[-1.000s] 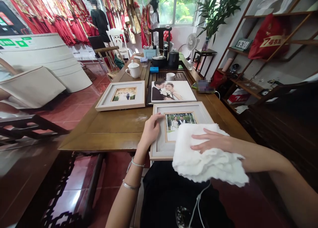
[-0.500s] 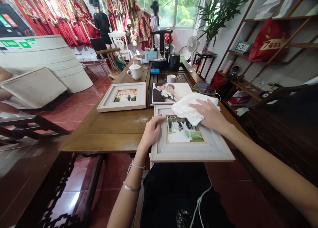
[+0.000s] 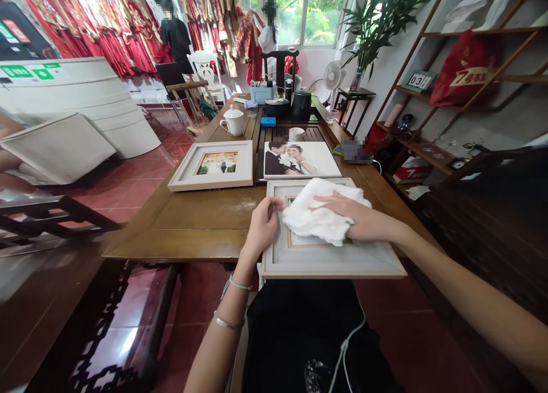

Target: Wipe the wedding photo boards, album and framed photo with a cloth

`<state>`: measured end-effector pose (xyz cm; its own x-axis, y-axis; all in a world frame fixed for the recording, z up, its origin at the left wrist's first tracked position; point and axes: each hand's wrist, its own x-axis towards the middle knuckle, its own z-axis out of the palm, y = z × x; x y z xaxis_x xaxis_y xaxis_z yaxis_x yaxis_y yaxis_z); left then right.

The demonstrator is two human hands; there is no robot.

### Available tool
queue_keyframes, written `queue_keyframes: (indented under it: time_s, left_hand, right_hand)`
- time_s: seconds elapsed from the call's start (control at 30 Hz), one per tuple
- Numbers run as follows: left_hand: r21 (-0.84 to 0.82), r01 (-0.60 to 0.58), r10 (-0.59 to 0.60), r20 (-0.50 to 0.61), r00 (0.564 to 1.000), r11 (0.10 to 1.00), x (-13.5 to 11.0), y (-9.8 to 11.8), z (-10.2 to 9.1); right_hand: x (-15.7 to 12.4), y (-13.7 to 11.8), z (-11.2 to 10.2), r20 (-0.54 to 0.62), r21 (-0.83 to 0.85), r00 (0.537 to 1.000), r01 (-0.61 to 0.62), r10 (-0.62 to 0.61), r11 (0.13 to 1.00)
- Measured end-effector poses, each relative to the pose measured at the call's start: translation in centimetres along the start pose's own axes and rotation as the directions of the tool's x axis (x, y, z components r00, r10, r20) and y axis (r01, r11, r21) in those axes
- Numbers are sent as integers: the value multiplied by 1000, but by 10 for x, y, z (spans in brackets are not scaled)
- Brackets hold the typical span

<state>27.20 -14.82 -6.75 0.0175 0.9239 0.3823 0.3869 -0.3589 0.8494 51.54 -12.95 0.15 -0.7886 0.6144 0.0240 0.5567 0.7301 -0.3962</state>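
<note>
A light grey picture frame (image 3: 325, 259) with a wedding photo lies at the near edge of the wooden table (image 3: 205, 221), overhanging towards my lap. My left hand (image 3: 262, 226) grips the frame's left border, fingers curled on it. My right hand (image 3: 357, 219) presses a bunched white cloth (image 3: 314, 217) down on the photo glass, covering most of the picture. Two more pictures lie further back: a framed photo (image 3: 213, 164) on the left and an unframed wedding print (image 3: 299, 159) beside it.
Behind the pictures stand a white teapot (image 3: 234, 120), a white cup (image 3: 295, 133), a black kettle (image 3: 302, 103) and a tea tray. A phone (image 3: 354, 151) lies at the right edge. Wooden shelves (image 3: 445, 84) run along the right wall. Two people stand by red garments at the back.
My right hand has swept the cloth from the frame's near right corner up to its far right corner, then back left over the photo's middle. My left hand stayed on the frame's left border.
</note>
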Motion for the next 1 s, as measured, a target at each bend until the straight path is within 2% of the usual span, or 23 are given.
queue_keyframes:
  time_s: [0.13, 0.27, 0.37, 0.47, 0.57, 0.67, 0.8, 1.0]
  left_hand:
    - [13, -3, 3, -4, 1000, 1000, 1, -2, 0]
    - [27, -10, 10, 7, 1000, 1000, 1, 0, -1]
    - [44, -12, 11, 18, 1000, 999, 1, 1, -2]
    - [65, -9, 7, 30, 1000, 998, 1, 2, -3]
    - [84, -2, -1, 38, 999, 996, 1, 2, -4]
    - [93, 7, -11, 43, 999, 996, 0, 3, -5]
    - [93, 16, -21, 56, 998, 996, 0, 4, -6]
    - [44, 67, -69, 48, 996, 997, 1, 5, -8]
  right_hand:
    - [-29, -19, -14, 194, 140, 976, 73, -100, 987]
    - [-52, -34, -28, 240, 199, 962, 79, -127, 977]
    - [-59, -36, -32, 266, 175, 959, 54, -101, 983]
    - [-54, -27, -25, 201, 61, 980, 4, -17, 998]
    - [-41, -5, -12, 5, -89, 995, -99, 99, 991]
    - [-23, 20, -3, -126, -186, 985, -139, 117, 973]
    - [4, 37, 0, -167, -218, 984, -96, 59, 971]
    - [28, 28, 5, -113, -152, 994, -7, -11, 988]
